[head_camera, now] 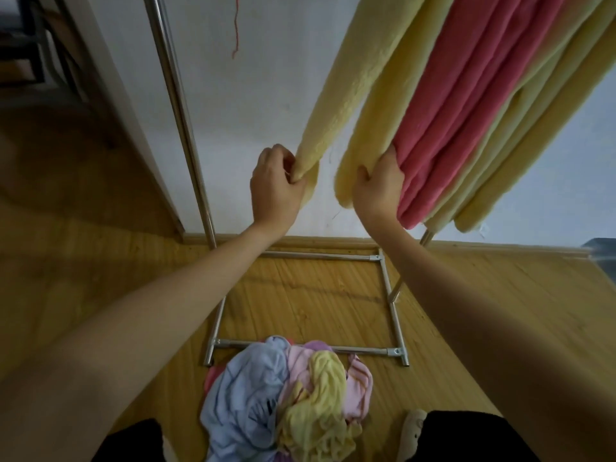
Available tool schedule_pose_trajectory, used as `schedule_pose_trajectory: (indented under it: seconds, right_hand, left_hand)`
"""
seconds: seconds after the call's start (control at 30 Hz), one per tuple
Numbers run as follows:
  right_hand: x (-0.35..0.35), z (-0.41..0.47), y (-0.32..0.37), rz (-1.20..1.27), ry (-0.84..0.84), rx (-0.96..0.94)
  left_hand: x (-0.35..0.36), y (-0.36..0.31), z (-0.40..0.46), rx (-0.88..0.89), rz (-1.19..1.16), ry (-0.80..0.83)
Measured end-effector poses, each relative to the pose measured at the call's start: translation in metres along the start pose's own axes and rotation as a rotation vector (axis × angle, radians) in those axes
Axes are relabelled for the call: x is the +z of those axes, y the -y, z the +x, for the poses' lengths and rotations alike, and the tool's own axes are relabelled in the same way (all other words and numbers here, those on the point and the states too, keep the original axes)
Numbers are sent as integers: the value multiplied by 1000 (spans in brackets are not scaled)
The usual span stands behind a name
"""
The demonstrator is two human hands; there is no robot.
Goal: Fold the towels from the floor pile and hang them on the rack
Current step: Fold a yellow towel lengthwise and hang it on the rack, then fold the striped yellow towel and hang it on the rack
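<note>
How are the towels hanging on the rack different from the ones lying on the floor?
The hanging towels are folded into long smooth strips, yellow and pink only; the floor pile is crumpled and adds blue. The hanging ones drape side by side, and both hands hold the nearest yellow one; the pile lies untouched in one heap. Both look like soft cloth.

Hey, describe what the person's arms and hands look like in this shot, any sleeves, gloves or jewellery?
Both arms are bare from the bottom edge of the frame up to the wrists; no sleeves show. The left hand and right hand are also bare: no gloves, and no watch, bracelet or ring that I can see. The only clothing in view is dark fabric at the bottom of the frame.
</note>
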State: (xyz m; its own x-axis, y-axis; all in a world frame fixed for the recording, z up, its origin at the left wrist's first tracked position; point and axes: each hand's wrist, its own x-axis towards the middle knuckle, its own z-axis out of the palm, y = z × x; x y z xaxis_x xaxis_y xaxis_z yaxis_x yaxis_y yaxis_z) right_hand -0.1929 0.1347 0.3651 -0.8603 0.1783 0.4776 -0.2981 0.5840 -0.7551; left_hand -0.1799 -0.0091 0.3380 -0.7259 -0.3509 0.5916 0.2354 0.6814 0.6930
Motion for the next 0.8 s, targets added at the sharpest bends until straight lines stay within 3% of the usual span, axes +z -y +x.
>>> schedule_pose_trajectory:
  seconds: [0.27,0.43,0.57,0.67,0.8]
  right_hand:
    - [-17,5,-35,-140,86,-121]
    - [-11,2,-46,-73,55,-129]
    - [-1,-17,-69,-42,72,-145]
    - [10,-59,-113,-82,191,-138]
    - [23,-133,-179,-249,477,-1]
  left_hand:
    - [44,-13,-27,61,-18,135]
    - [54,0,-45,98,-27,170]
    - [55,27,-72,104,39,287]
    - [55,62,-110,46,86,421]
    - [54,114,-180,-140,201,603]
